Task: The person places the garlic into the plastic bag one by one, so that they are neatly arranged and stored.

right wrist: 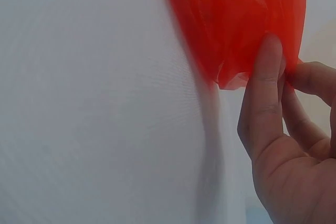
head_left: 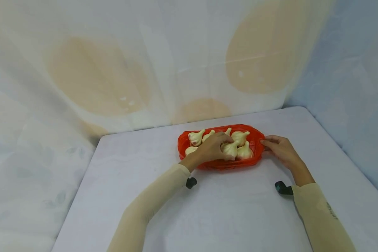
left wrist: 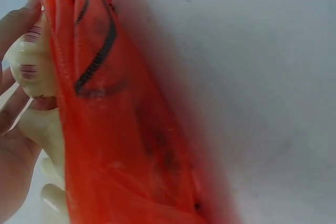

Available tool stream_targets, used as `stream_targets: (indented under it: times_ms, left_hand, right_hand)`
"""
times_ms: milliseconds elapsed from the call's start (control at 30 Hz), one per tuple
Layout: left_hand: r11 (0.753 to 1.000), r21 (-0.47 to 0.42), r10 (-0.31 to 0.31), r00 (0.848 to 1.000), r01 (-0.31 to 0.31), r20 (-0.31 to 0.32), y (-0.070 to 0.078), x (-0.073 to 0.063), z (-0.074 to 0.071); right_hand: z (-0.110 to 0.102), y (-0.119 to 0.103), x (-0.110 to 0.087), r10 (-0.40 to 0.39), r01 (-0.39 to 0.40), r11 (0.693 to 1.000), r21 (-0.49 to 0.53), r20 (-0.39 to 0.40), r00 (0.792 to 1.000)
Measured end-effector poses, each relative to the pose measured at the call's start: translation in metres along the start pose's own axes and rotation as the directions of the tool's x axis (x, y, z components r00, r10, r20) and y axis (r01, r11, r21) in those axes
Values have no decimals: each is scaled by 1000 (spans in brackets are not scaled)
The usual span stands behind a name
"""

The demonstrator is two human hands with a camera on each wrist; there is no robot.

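A red plastic bag (head_left: 220, 166), rolled open like a long tray, lies near the back of the table with several pale garlic bulbs (head_left: 240, 137) in it. My left hand (head_left: 211, 147) reaches over the near rim. Its fingers and thumb grip one garlic bulb (head_left: 229, 149) inside the bag. The left wrist view shows the fingers around that bulb (left wrist: 31, 59), close behind the red plastic (left wrist: 121, 145). At the bag's right end, my right hand (head_left: 281, 151) pinches the rim between thumb and fingers, as the right hand (right wrist: 289, 150) also shows in its wrist view.
The bag rests on a white tabletop (head_left: 220, 210). Behind it hangs a pale curtain (head_left: 163, 70) with tan patches, and a bluish one (head_left: 349, 87) stands along the right edge. Dark wrist devices (head_left: 283, 188) stick out beside the beige sleeves (head_left: 318, 213).
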State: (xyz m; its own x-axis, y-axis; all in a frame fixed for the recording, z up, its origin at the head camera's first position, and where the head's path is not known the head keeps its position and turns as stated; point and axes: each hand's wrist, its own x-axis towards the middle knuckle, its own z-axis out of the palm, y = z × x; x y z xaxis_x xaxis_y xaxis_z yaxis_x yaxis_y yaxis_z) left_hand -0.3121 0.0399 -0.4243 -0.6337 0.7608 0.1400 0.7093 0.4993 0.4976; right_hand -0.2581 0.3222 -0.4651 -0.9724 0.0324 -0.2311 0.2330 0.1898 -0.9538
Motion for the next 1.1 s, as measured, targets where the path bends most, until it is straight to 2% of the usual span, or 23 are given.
stream_targets:
  times_ms: [333, 467, 633, 1100]
  left_hand:
    - [1000, 13, -24, 999, 23, 34, -5, -5, 13]
    - [999, 43, -3, 999, 1, 44, -4, -5, 15]
    - [996, 79, 32, 999, -35, 44, -4, -5, 15]
    - [992, 123, 1, 996, -13, 93, -10, -7, 13]
  right_hand:
    - [-2, 3, -4, 16, -16, 1000, -7, -1, 1000]
    - [-2, 3, -6, 11, -11, 1000, 4, 2, 1000]
    - [-2, 0, -8, 6, -6, 1000, 15, 9, 1000]
    - [0, 0, -6, 6, -7, 1000, 11, 4, 1000]
